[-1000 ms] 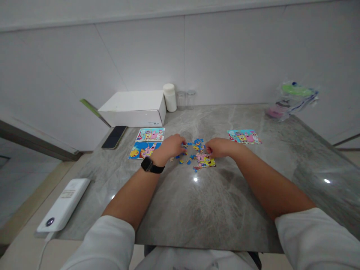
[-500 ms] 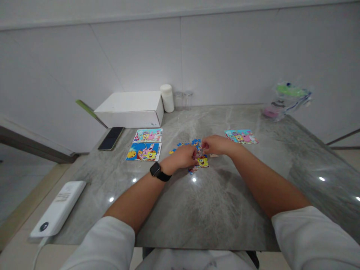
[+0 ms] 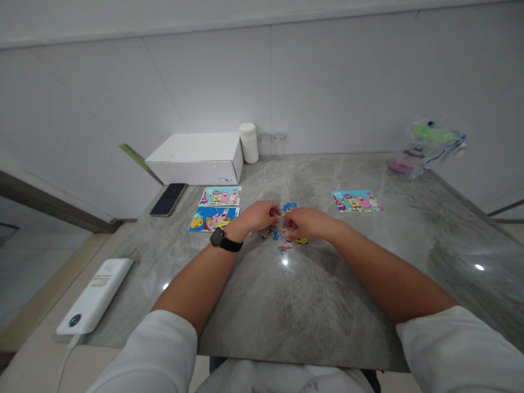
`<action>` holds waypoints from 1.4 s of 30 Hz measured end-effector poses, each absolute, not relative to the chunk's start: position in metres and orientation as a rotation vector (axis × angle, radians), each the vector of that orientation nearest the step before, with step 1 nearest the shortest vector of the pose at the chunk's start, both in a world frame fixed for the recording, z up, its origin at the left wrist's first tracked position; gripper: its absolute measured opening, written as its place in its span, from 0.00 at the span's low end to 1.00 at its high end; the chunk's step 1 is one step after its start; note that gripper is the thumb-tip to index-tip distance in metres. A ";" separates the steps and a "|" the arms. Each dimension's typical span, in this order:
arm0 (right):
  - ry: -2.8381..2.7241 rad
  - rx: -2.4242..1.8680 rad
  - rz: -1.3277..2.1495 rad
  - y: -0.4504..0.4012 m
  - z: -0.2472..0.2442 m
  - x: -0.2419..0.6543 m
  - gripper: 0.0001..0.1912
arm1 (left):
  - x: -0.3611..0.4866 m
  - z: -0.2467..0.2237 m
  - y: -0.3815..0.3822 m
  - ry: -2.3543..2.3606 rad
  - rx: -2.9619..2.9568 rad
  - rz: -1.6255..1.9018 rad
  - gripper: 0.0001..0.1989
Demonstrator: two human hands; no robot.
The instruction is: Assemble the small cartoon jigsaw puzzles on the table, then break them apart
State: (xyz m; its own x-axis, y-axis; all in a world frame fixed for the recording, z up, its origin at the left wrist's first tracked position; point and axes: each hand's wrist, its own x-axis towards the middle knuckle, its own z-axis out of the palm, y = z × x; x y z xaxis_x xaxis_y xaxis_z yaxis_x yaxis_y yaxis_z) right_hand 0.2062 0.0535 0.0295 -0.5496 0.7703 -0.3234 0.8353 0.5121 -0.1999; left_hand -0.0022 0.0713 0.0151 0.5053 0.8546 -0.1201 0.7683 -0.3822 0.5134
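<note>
Colourful jigsaw puzzle pieces [image 3: 270,234] lie in a small cluster in the middle of the grey table, partly covered by my hands. My left hand [image 3: 262,215] is above the cluster's left side, thumb and fingers pinched together; whatever they hold is too small to make out. My right hand [image 3: 307,223] has its fingers bent down onto a jigsaw puzzle piece at the cluster's right side. A blue piece [image 3: 289,207] shows behind the fingertips. Nearer me, a joined yellow and red section [image 3: 286,248] shows under the right hand.
Two cartoon picture cards [image 3: 221,196] lie left of the pieces, and another card [image 3: 357,201] lies right. Behind are a white box [image 3: 194,158], a white bottle [image 3: 249,143], clear jars [image 3: 279,146] and a plastic bag [image 3: 428,147]. A phone [image 3: 168,200] and power bank [image 3: 95,297] sit left.
My left hand has lifted slightly away from the pieces, uncovering some blue and yellow ones. My right hand has moved nearer me, onto the joined section. The whole view has shifted a little.
</note>
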 end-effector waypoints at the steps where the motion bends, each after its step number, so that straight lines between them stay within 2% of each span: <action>1: 2.559 1.374 -0.488 0.052 0.029 0.204 0.15 | -0.005 0.016 0.072 1.338 2.242 0.213 0.13; 8: 2.600 1.324 -0.667 0.060 0.021 0.206 0.14 | -0.014 0.021 0.075 1.467 2.386 0.150 0.12; 14: 2.659 1.416 -0.799 0.070 0.021 0.211 0.09 | -0.003 0.018 0.070 1.157 2.341 0.107 0.14; 22: 2.664 1.618 -1.067 0.084 0.006 0.217 0.06 | 0.002 0.018 0.070 1.233 2.330 0.323 0.10; 25: 2.589 1.642 -1.317 0.088 0.003 0.219 0.06 | 0.003 0.020 0.070 1.252 2.368 0.417 0.10; 29: 2.429 1.590 -1.709 0.091 0.009 0.226 0.13 | 0.006 0.019 0.069 1.220 2.218 0.590 0.09; 33: 2.379 1.511 -1.877 0.091 0.014 0.233 0.15 | 0.005 0.017 0.073 1.117 1.982 0.665 0.12; 36: 2.455 1.601 -1.713 0.092 0.011 0.233 0.13 | -0.002 0.016 0.077 1.111 1.955 0.682 0.12; 40: 2.654 1.855 -1.017 0.095 0.004 0.227 0.09 | -0.014 0.018 0.082 1.249 2.272 0.540 0.07; 42: 2.658 1.830 -0.850 0.095 0.003 0.225 0.10 | -0.018 0.018 0.082 1.293 2.435 0.341 0.07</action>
State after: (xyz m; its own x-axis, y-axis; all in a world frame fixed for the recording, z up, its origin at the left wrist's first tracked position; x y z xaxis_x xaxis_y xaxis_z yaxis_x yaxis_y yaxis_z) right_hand 0.2255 0.0953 0.0026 -0.3853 0.9148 -0.1216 0.8156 0.2759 -0.5087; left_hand -0.0176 0.0822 0.0184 0.5519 0.8328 0.0428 0.7454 -0.5157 0.4225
